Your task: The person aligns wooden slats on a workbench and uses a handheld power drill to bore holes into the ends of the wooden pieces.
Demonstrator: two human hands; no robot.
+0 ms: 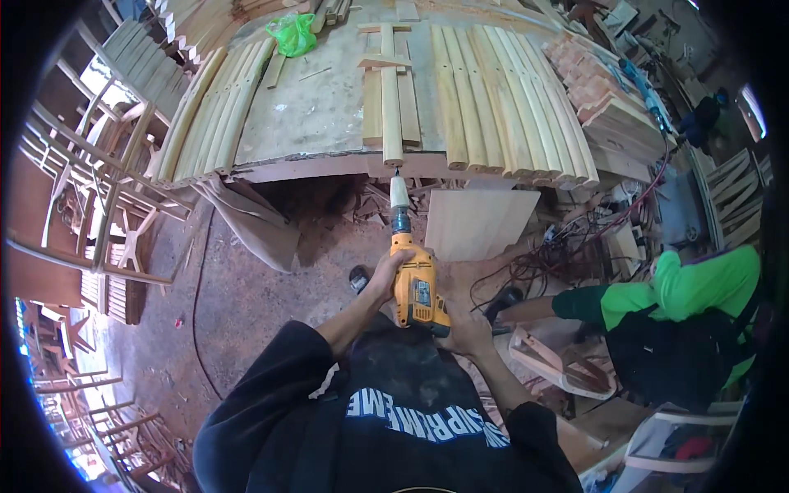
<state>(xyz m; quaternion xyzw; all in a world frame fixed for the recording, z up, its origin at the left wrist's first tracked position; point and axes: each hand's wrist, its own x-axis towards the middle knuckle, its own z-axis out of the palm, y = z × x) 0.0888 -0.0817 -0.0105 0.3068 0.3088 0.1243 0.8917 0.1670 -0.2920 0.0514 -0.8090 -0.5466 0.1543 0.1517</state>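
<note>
In the head view, a yellow power drill (422,283) is held out in front of the person's torso, in the gap between body and counter (308,115). Its long axis runs almost straight away from the person, and its nose points at the counter's front edge. The drill bit (398,172) is at the near end of a pale wooden bar (390,103); whether the tip has entered the wood is too small to tell. That bar lies lengthwise away from the person, nearly in line with the drill, its end jutting slightly past the edge, with flat strips beneath and beside it.

Both hands are on the drill: the left hand (385,273) wraps the front of the housing from the left, and the right hand (467,331) is closed around the rear, by the handle.

Left of the bar is a bare stretch of counter top, bounded by a row of shaped wooden slats (220,111); to the right, a longer row of curved wooden slats (509,99) leaves only a narrow strip. Below the edge, a wooden panel (481,223) stands to the right of the drill, while open floor (255,329) spreads to the left. Farther right are tangled cables (551,263) and a co-worker in a bright green top (708,283). A green plastic bag (292,34) sits at the counter's far left; its contents cannot be made out.
</note>
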